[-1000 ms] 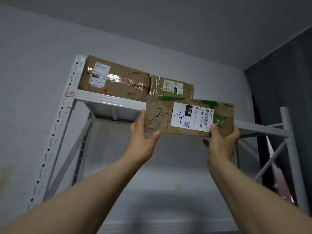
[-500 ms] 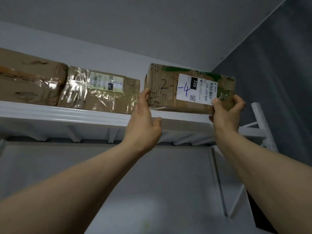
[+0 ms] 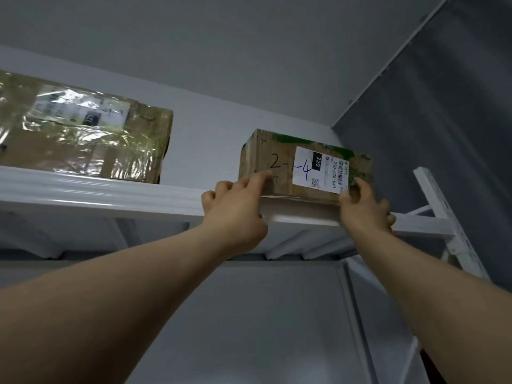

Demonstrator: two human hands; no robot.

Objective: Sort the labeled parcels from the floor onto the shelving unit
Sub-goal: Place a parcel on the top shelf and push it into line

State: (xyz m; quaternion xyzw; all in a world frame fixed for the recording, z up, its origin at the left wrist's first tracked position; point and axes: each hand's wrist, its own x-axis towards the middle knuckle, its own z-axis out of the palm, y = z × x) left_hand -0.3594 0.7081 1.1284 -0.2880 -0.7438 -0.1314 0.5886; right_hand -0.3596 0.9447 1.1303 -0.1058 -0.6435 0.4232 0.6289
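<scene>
Left hand [image 3: 235, 214]: centre of the frame, fingers stretched out, tips pressing on the lower left corner of the parcel's front face; it pinches nothing.
Right hand [image 3: 365, 212]: right of centre, thumb laid up against the parcel's lower right corner. The other fingers are folded low by the shelf edge, and I cannot tell whether they still grip.
Parcel [image 3: 279, 167]: brown box marked "2-", with "-4" on its white label [image 3: 321, 170], sitting on the top shelf [image 3: 110, 189] near the shelf's right end.
Change: half a second ago both hands clasped the box by its ends at the shelf's front edge. Now its base rests on the board and the left hand has gone from clasping to pushing.
Meaning: this parcel looks as good as placed. What likely remains is a last nudge back and letting go.
Other parcel [image 3: 83, 134]: upper left, tape-wrapped, on the same shelf, well apart from this one.
Post [image 3: 443, 212]: white upright, at the far right.
</scene>
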